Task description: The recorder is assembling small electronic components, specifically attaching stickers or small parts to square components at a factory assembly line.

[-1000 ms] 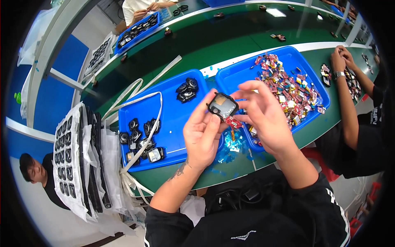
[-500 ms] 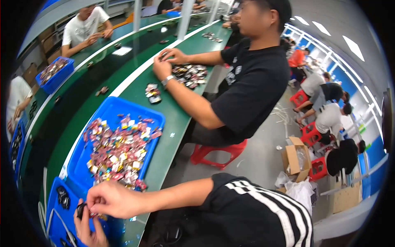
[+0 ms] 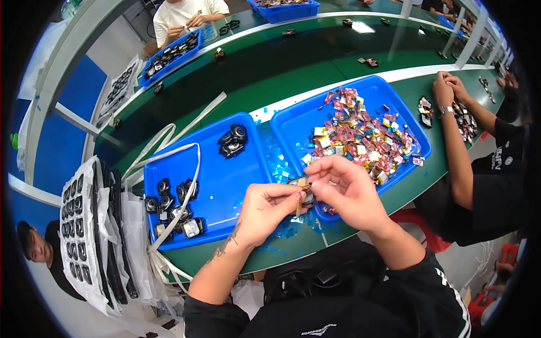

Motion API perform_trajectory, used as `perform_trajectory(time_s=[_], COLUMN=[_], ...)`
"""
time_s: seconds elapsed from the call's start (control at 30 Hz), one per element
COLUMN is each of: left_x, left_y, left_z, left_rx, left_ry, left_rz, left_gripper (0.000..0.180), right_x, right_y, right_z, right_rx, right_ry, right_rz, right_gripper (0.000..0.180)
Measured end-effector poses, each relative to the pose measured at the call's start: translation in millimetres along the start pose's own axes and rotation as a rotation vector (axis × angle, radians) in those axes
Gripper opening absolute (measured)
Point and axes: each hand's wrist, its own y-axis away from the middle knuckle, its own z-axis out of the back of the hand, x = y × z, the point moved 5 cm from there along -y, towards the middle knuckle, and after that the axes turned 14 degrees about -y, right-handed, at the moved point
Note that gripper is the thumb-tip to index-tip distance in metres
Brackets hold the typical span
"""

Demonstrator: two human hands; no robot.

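Note:
Above the gap between two blue trays, my left hand (image 3: 269, 211) grips a small black device housing (image 3: 298, 181) between thumb and fingers. A thin yellowish strip (image 3: 299, 204) hangs by my left thumb. My right hand (image 3: 349, 194) is curled at the housing's right side, thumb and fingertips bent in toward it; whatever they pinch is too small to make out. In the left blue tray (image 3: 225, 169) lie several black housings (image 3: 233, 141). The right blue tray (image 3: 293, 121) holds a heap of small pink, white and yellow battery-like parts (image 3: 360, 135).
White straps (image 3: 194, 163) lie across the left tray. Stacked sheets of black parts (image 3: 79, 219) stand at the left. Beyond runs a dark green conveyor (image 3: 253, 73) with scattered parts. A co-worker's arm (image 3: 459, 152) is at the right; another person (image 3: 189, 19) sits across.
My view has swung left, bringing both trays and both hands to the middle. The housing stays in my left hand, with my right hand still against it.

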Motion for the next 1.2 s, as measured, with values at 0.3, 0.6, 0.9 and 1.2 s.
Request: perform_trajectory(time_s=[0.3, 0.6, 0.9, 1.2], left_x=[2.1, -2.9, -14.2, -11.6], left_y=[-4.3, -3.1, 1.2, -0.3], left_z=[1.7, 0.1, 2.2, 8.6], left_rx=[0.088, -0.035, -0.138, -0.2], left_ry=[0.221, 0.194, 0.043, 0.131], left_rz=[0.021, -0.133, -0.282, -0.156], left_gripper=[0.023, 0.03, 0.036, 0.068], right_x=[11.2, 10.1, 6.8, 2.4], right_y=[-0.6, -0.3, -3.9, -17.5], right_z=[-6.8, -11.0, -6.9, -20.9], right_rx=[-0.005, -0.056, -0.087, 0.021], right_ry=[0.336, 0.514, 0.506, 0.707], right_rz=[0.192, 0.339, 0.278, 0.266], right_gripper=[0.011, 0.012, 0.03, 0.042])
